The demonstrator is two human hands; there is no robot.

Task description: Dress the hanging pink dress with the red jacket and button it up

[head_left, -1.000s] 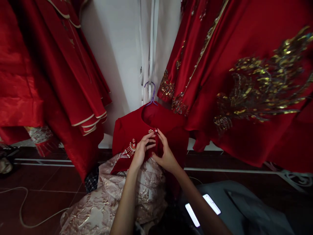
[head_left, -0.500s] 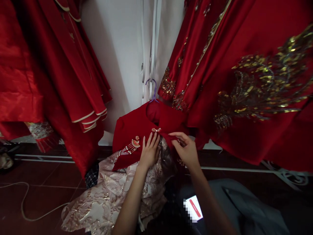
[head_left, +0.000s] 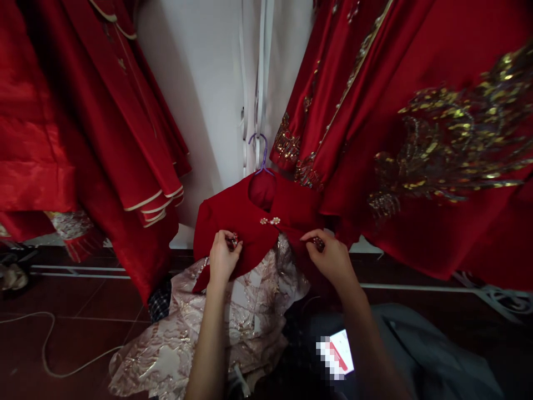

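A small red cape-like garment [head_left: 258, 244] hangs on a purple hanger [head_left: 264, 158] in the middle of the view. A jewelled clasp [head_left: 270, 221] joins its front below the neckline. My left hand [head_left: 222, 258] is closed at the left front panel, its fingertips on a beaded brooch [head_left: 234, 240], most of which they cover. On the opposite panel, my right hand [head_left: 331, 258] pinches a matching dark-looking brooch [head_left: 318, 243]. Beneath the red garment, a pale pink and gold brocade fabric [head_left: 250, 311] spreads down over the lap area.
Red garments with cream piping [head_left: 141, 166] hang at left. Gold-sequinned red garments [head_left: 449, 144] hang at right. White metal rails [head_left: 83, 272] run low across both sides. A cable [head_left: 45, 344] lies on the tiled floor, and a lit phone screen [head_left: 342, 350] shows at lower right.
My left hand has moved left from beside the clasp to the left brooch. My right hand has shifted slightly right and down to the other brooch. The clasp is now uncovered.
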